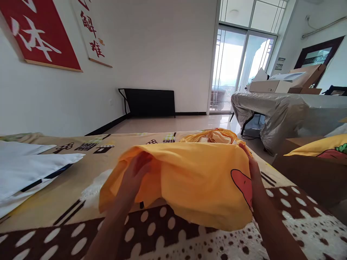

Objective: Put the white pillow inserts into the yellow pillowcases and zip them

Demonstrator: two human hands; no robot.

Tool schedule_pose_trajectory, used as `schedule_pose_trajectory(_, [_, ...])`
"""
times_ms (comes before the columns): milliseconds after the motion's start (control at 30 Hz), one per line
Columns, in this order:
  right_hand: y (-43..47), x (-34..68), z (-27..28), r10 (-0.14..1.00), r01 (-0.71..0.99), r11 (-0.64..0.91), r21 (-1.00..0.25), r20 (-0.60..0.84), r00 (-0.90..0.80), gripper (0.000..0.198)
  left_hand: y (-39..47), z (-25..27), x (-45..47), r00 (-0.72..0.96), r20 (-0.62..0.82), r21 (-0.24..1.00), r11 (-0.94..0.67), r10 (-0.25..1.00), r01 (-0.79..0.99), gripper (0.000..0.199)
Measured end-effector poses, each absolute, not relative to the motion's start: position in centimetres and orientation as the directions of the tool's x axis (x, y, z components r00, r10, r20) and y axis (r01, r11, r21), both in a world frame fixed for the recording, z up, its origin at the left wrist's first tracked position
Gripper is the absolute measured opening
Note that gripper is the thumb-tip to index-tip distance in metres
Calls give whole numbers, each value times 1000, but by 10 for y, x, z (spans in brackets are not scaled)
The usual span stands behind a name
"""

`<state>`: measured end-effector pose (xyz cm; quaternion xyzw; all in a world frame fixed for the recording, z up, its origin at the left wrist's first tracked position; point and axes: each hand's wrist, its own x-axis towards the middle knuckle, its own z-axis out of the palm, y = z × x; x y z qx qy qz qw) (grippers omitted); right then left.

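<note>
A yellow pillowcase [187, 173] with a red carrot print is held up in front of me, above the bed. My left hand [141, 164] reaches into its open left end, thumb and fingers closed on the upper edge; the fabric partly hides the fingertips. At the pillowcase's right edge, my right hand [251, 157] grips the upper corner beside the carrot print, with most of its fingers behind the cloth. The lower edge hangs loosely over the patterned blanket [151, 227]. Just beyond it lies a crumpled heap of yellow fabric [214, 134].
White pillows [35, 166] lie on the bed at left. To the right, a cardboard box [303, 173] carries another yellow carrot-print cloth [322, 148]. Farther back stands a plastic-covered table [284, 112] holding cartons. A black folded panel [150, 103] leans on the wall.
</note>
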<state>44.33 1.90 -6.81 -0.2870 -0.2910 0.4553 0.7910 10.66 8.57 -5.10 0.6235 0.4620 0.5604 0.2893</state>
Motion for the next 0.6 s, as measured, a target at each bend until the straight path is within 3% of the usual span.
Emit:
schedule_pose_trajectory(67, [20,435,-66,906,-586,396,-707,198,373,36,86,-53,114,-27,400,869,-370,916,327,52])
schedule_pose_trajectory(133, [18,422,-62,925,-588,370,-719,228,304,39,72,-50,121,51,457,801,-435,888,411,44])
schedule_pose_trajectory(267, [8,388,-60,953,-511,280,-813,301,43,43,17,-37,137,504,480,537,-695,718,478,36])
schedule_pose_trajectory(333, [1,371,-61,939,-474,250,-844,332,-96,42,-5,-37,149,663,434,407,-789,610,460,58])
schedule_pose_trajectory(433, [-9,352,-63,899,-463,277,-842,397,-183,45,-18,-51,171,680,463,276,-822,568,498,99])
schedule_pose_trajectory(600, [-21,335,-59,907,-586,185,-789,366,-206,54,-14,-84,200,562,636,98,-778,529,621,119])
